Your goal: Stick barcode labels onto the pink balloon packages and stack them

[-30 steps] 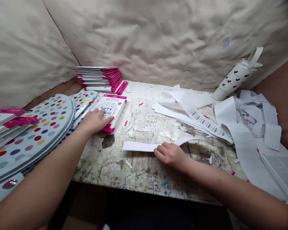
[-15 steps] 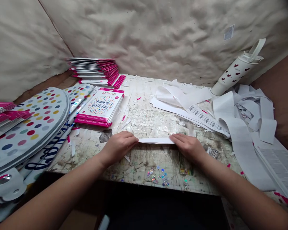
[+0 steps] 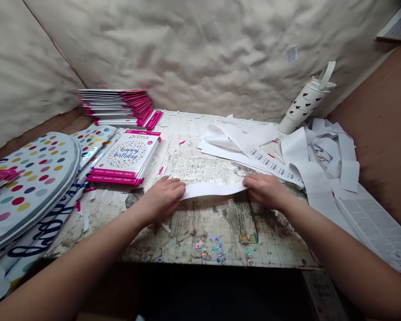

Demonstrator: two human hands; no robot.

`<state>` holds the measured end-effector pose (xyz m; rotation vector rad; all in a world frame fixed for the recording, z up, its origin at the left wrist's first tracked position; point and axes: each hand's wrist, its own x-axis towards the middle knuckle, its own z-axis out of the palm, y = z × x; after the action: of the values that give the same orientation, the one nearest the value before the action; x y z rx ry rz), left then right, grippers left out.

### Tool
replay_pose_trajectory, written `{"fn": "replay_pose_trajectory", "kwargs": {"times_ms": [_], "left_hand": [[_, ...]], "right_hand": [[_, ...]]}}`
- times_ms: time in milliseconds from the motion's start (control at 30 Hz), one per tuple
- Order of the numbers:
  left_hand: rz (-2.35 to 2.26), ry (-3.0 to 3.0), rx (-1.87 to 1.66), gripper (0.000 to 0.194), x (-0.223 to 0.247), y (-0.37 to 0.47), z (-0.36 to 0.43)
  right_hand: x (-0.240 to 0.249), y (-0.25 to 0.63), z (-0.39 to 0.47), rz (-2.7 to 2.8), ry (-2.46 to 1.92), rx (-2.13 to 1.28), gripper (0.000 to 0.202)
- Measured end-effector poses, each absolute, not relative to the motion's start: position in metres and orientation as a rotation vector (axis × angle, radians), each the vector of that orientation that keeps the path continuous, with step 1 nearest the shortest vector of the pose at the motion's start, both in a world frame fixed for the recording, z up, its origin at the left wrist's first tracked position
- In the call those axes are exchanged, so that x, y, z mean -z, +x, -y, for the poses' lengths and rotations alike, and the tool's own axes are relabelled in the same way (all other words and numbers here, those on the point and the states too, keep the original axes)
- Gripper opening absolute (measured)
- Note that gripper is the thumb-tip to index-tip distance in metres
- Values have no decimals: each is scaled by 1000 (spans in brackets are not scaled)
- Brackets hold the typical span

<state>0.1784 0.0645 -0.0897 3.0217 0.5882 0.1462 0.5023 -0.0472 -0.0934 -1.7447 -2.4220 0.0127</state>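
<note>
Sequins [image 3: 204,253]: a scatter of small, shiny round ones, near the front edge of the surface [image 3: 180,162], in front of the hands.
Dotted foil pieces [image 3: 36,178]: large, flat and white with multicoloured dots, stacked at the left and reaching toward the near corner; dark lettering runs on the foil beneath them.
Pink-edged packets [image 3: 2,177]: lying on the dotted foil pieces, cut off by the left border of the view.
Left hand [image 3: 165,196]: grip closed on the left end of the paper strip [image 3: 214,189], palm down; the thumb is mostly hidden.
Right hand [image 3: 263,189]: grip pinched closed on the strip's right end, fingers bent.
Paper strip: white and narrow, stretched between the two hands in a slight wave, over the middle of the surface; whether its underside touches the surface, I cannot tell.
Printed sheets [image 3: 377,223]: at the right, partly under the curling white bands [image 3: 316,183], which pile up behind them.
"Happy birthday" packets [image 3: 128,156]: a short, slightly fanned stack with pink borders, beyond the left hand and beside the foil.
Barcode strip [image 3: 270,165]: slanting across white paper, beyond the right hand.
Tall packet stack [image 3: 116,107]: many pink-and-white edges, at the back left near the wall covering [image 3: 203,53].
Bottle [image 3: 302,107]: white with dark hearts and a raised handle, tilted in view, at the back right.
</note>
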Motion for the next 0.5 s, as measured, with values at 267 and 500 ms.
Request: {"fn": "replay_pose_trajectory", "kwargs": {"times_ms": [267,500], "left_hand": [[-635,2929,-215,16,93,175,-64],[-612,2482,-252,25,91,195,-97]], "right_hand": [[98,501,43,2423,-1747,-84,21],[99,521,35,2185,-1760,-192,17]]}}
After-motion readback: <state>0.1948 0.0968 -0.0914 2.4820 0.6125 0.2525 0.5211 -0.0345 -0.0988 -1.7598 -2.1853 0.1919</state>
